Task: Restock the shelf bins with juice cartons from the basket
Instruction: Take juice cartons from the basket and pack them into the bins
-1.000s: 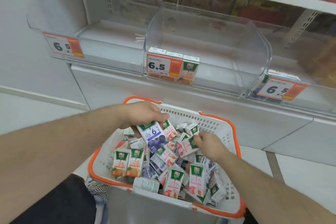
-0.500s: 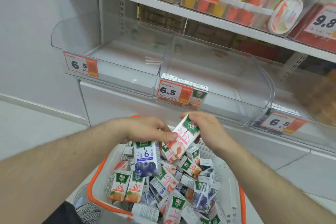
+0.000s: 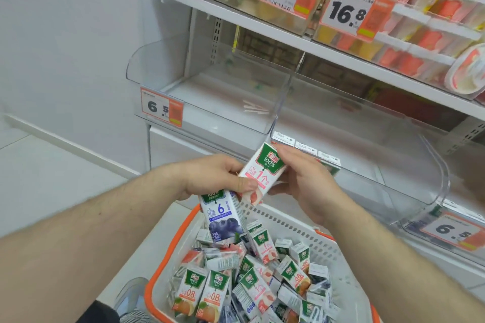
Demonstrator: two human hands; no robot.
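Two hands hold juice cartons above a basket, in front of clear shelf bins.

The left hand (image 3: 215, 178) has its grip curled around a blueberry carton (image 3: 221, 215), thumb also touching a peach carton (image 3: 258, 174). The right hand (image 3: 301, 181) pinches that peach carton, tilted, just before the middle bin (image 3: 367, 165). Below, the white, orange-rimmed basket (image 3: 301, 231) is heaped with cartons. The left bin (image 3: 210, 102) carries a 6.5 price tag (image 3: 161, 110).

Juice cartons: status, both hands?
Left hand grips blueberry carton. Right hand holds peach carton, left thumb touching it. Both above basket; middle bin just ahead, nothing blocking.
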